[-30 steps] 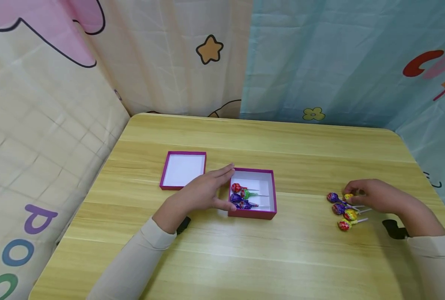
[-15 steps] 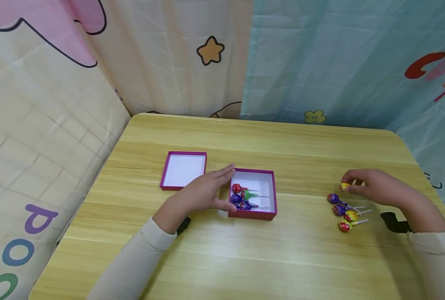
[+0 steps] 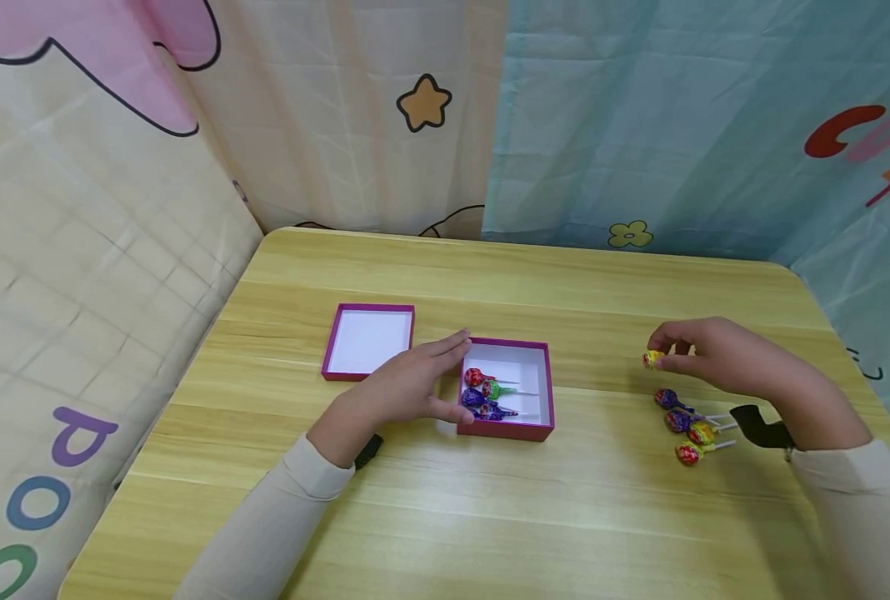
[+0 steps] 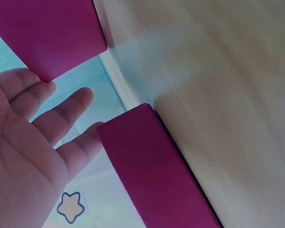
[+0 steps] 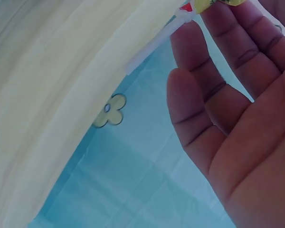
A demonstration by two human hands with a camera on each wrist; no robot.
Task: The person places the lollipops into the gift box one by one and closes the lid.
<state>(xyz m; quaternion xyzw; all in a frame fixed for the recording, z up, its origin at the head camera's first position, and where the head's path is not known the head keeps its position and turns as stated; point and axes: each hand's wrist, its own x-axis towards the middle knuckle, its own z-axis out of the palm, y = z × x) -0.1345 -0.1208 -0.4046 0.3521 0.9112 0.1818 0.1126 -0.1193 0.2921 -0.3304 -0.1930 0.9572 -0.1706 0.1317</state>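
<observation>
My left hand (image 3: 415,383) rests against the left side of an open magenta box (image 3: 507,429), thumb at its front corner and fingertips at the back one. Its fingers look fairly straight in the left wrist view, touching the box (image 4: 61,38). Inside lie several lollipops (image 3: 490,392) in red, green and purple-blue wrappers. At the right, my right hand (image 3: 722,354) pinches a yellow-wrapped lollipop (image 3: 651,359) above the table; its white stick (image 5: 156,45) shows in the right wrist view. Nearer me lie several more lollipops (image 3: 688,425), purple and yellow-red.
The box's lid (image 3: 370,342) lies inside-up left of the box, partly behind my left hand. Printed curtains (image 3: 610,125) hang behind the wooden table's far edge (image 3: 535,243) and along both sides. Black straps (image 3: 763,429) show near my wrists.
My right hand has lifted the yellow lollipop from the pile and carried it away from me and to the left. My left hand and the box have stayed in place.
</observation>
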